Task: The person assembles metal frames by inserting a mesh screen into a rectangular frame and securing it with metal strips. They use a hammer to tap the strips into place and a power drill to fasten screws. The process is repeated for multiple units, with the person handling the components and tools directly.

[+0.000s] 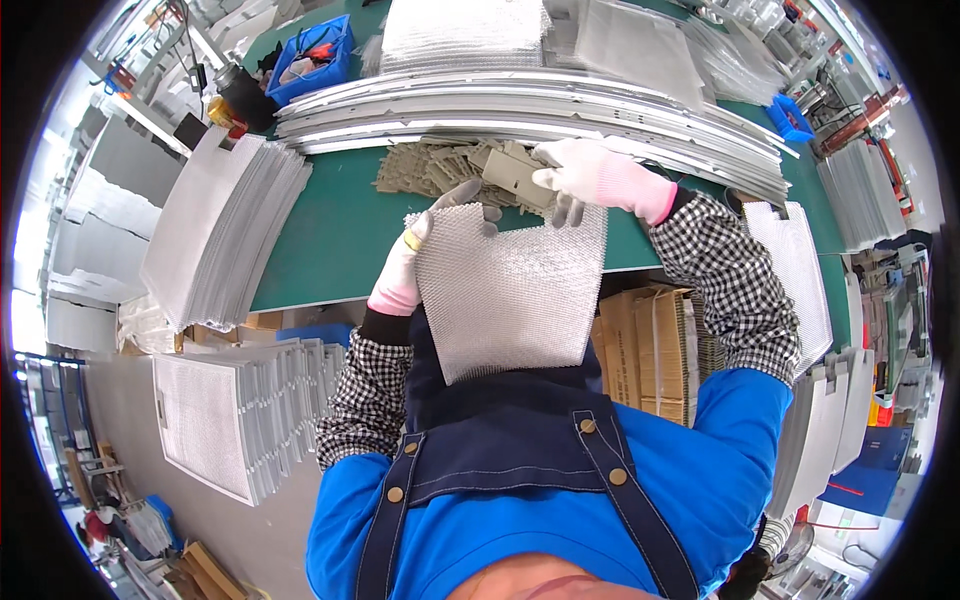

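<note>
- We've one mesh sheet (510, 290) at the green table's (340, 215) near edge, left hand (408, 262) gripping its side.
- Right hand (592, 178) meets its top; grip, we can't tell.
- We count two blue bins (790, 120) farther off.

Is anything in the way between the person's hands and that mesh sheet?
Nothing visible is. The left hand holds the mesh sheet near its upper left corner, and the right hand is at its upper right edge. The pile of grey pieces lies beyond the sheet, on the green table.
</note>
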A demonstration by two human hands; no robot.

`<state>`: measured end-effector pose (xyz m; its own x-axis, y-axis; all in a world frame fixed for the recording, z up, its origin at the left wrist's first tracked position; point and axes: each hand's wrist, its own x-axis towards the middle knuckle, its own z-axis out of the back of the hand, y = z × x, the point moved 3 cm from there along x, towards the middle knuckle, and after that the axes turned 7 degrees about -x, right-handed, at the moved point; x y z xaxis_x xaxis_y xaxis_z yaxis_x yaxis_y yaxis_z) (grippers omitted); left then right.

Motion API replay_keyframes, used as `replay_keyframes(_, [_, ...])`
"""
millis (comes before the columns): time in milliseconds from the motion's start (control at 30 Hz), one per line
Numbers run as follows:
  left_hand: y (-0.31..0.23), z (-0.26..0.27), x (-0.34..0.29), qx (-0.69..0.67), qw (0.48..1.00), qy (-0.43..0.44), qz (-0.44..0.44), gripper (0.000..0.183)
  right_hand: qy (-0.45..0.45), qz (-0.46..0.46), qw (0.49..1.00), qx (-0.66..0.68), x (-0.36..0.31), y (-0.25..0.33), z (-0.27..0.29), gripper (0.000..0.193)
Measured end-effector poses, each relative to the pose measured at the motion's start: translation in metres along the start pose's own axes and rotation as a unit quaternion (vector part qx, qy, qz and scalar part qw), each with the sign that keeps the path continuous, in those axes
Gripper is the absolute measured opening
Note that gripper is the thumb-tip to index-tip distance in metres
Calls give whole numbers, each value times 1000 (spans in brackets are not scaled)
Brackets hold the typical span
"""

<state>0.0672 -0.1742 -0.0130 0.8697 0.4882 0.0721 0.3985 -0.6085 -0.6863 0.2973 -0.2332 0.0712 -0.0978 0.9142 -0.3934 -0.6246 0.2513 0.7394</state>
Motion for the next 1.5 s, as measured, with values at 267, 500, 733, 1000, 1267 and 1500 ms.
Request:
replay_keyframes(267, [3, 14, -3, -68, 997, 18, 0, 106, 49, 0, 998, -42, -25, 37, 1, 36])
replay_keyframes(500, [-40, 9, 8, 243, 959, -87, -119, 90, 61, 12, 980, -187, -14, 41, -5, 27])
replay_keyframes(733, [-48, -39, 25, 799, 596, -80, -6, 36, 56, 2, 989, -135, -14, 41, -7, 34])
replay_keyframes(1000, [-51, -41, 32, 755, 652, -60, 32, 39, 36, 44, 989, -138, -15, 32, -3, 30])
replay_keyframes(1267, [-52, -31, 27, 700, 713, -26, -20, 45, 71, 31, 991, -110, -13, 38, 4, 34])
replay_keyframes(1500, [-53, -53, 36, 811, 580, -52, 51, 46, 112, 14, 971, -209, -6, 49, 1, 36])
